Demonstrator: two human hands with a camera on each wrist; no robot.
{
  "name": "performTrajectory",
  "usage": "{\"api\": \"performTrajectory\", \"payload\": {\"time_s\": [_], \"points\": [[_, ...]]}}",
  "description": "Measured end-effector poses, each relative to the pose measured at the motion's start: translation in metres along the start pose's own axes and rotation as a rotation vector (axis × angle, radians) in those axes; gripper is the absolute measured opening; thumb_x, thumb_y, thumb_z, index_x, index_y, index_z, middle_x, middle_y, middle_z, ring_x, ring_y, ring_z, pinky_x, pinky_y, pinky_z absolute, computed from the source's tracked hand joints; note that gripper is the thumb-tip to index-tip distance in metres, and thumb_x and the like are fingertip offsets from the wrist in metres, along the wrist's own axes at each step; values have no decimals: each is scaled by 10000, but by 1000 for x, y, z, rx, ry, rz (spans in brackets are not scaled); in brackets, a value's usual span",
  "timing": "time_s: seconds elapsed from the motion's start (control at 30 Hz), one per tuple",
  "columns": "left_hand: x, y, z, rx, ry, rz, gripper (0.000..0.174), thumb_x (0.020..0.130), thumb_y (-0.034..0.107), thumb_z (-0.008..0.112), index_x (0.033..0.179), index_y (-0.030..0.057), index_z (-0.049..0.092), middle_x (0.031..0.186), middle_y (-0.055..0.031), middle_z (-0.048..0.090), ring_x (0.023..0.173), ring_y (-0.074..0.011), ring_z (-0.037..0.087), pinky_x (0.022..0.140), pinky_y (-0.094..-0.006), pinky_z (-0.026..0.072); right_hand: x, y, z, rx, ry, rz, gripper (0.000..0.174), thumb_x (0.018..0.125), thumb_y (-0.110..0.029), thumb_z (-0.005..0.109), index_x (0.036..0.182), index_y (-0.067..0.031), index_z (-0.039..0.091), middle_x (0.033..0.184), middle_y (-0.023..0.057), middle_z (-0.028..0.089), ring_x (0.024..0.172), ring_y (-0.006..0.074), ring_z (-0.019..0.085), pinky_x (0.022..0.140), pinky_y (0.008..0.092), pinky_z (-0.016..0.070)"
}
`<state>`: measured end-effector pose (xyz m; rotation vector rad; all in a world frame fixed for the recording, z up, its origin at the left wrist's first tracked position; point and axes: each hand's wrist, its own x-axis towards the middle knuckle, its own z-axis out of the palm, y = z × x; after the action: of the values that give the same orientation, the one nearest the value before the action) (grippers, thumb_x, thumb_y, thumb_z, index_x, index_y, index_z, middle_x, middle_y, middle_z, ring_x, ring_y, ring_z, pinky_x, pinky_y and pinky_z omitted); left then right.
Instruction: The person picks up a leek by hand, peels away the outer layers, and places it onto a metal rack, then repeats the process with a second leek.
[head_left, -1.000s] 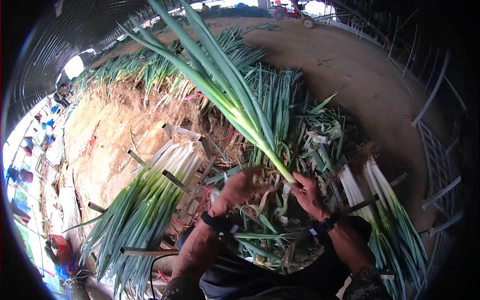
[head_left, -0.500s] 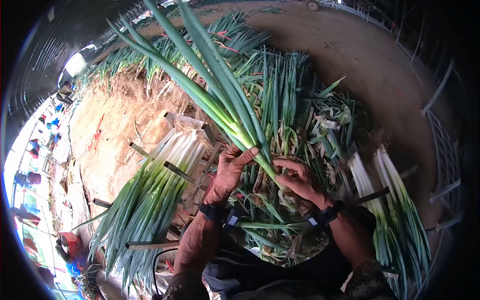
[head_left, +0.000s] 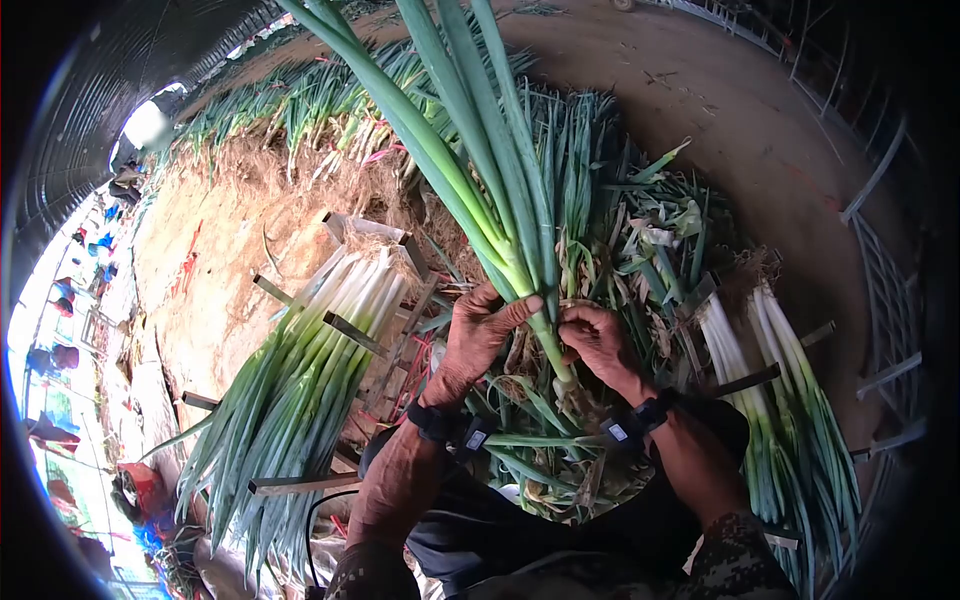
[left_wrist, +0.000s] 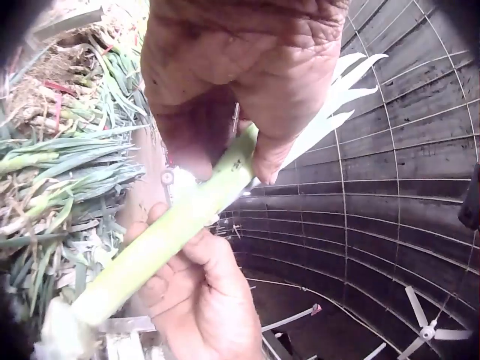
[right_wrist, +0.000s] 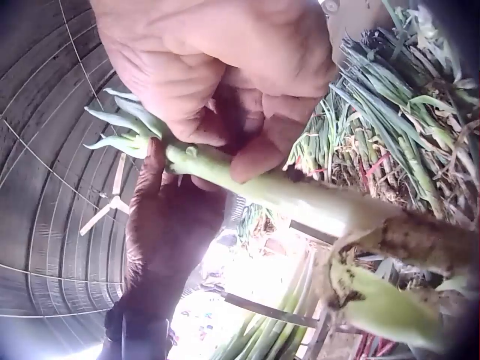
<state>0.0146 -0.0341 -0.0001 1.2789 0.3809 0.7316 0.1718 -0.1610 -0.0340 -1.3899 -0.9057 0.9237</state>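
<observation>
A long green onion (head_left: pixel 548 345) slants up from between both hands, its broad green leaves (head_left: pixel 455 185) fanning out away from the body. My left hand (head_left: pixel 482 335) grips the stalk just below where the leaves split, thumb laid across it. Lower on the same stalk, my right hand (head_left: pixel 605 350) pinches it with curled fingers and thumb. The right wrist view has a torn, loose flap of outer skin (right_wrist: pixel 382 307) hanging by the brownish root end. In the left wrist view the pale lower stalk (left_wrist: pixel 120 281) runs past the right fingers.
Bundled white-stemmed green onions (head_left: pixel 345 310) lie in a metal rack at left, and more (head_left: pixel 765 370) in one at right. Trimmed leaves (head_left: pixel 540 460) heap up below the hands. Unpeeled green onions (head_left: pixel 580 160) are piled ahead, beside a dirt floor (head_left: pixel 730 150).
My left hand, blurred and off the stalk at first, took hold of the green onion below its leaves. My right hand shifted up from the root end, and the onion swung more upright.
</observation>
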Motion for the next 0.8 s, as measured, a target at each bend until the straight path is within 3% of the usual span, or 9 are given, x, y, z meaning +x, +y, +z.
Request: {"api": "performTrajectory", "payload": {"time_s": [0.07,0.17,0.4,0.47,0.53,0.6,0.67,0.7,0.8], "points": [[0,1,-2,15,19,31,258,887,76,732,1142,47,708,1037,-10,722,936,-84,639,871,-268,504,0,-1,1,103,-46,9,159,903,-119,651,985,7,703,748,-6,614,632,60,559,554,252,490],[-1,0,-3,-27,17,33,245,884,55,734,1126,26,704,1035,-4,719,928,-70,620,855,-259,497,2,5,3,-5,-91,-37,186,907,-144,670,1000,15,702,759,-14,599,644,56,549,544,248,503],[2,8,-10,29,-57,-56,264,900,89,725,1154,26,690,1030,-18,712,916,-89,632,818,-271,522,-5,-8,7,85,-48,36,242,911,-142,672,1045,60,676,741,-19,547,665,85,609,562,246,578],[0,24,-12,136,-125,-122,311,906,179,731,1153,-3,681,1005,-55,715,891,-128,660,778,-289,550,-11,-22,14,56,-37,84,201,918,-115,636,1014,56,677,779,10,608,675,81,609,575,238,569],[-1,28,-12,135,-136,-183,305,912,221,723,1123,3,690,977,-40,712,863,-119,657,764,-282,540,-9,-12,16,-12,-64,-6,187,914,-109,623,985,56,672,786,25,638,668,83,612,583,243,569],[-3,26,-6,227,-25,-204,354,874,255,771,1083,-13,672,921,-41,700,831,-111,655,724,-270,533,-10,-8,18,-44,-33,1,171,896,-100,617,945,57,664,746,12,626,652,66,595,565,239,530],[-3,9,7,137,68,-189,400,852,240,795,1111,-19,635,930,-43,688,833,-116,652,748,-280,541,-9,0,13,-106,-34,0,163,885,-95,619,934,53,667,725,6,615,640,57,581,553,239,507],[-1,-4,12,80,114,-122,393,840,215,806,1104,-22,639,942,-51,696,828,-116,649,739,-275,533,-8,7,12,-111,11,-21,152,875,-81,612,930,46,677,682,-3,594,614,46,545,535,236,458],[2,-32,16,-52,220,-2,381,822,147,816,1107,-27,632,977,-68,708,828,-121,642,733,-272,518,-5,16,9,-155,36,-71,154,874,-80,610,940,35,689,664,-8,590,597,44,518,534,229,432]]}}
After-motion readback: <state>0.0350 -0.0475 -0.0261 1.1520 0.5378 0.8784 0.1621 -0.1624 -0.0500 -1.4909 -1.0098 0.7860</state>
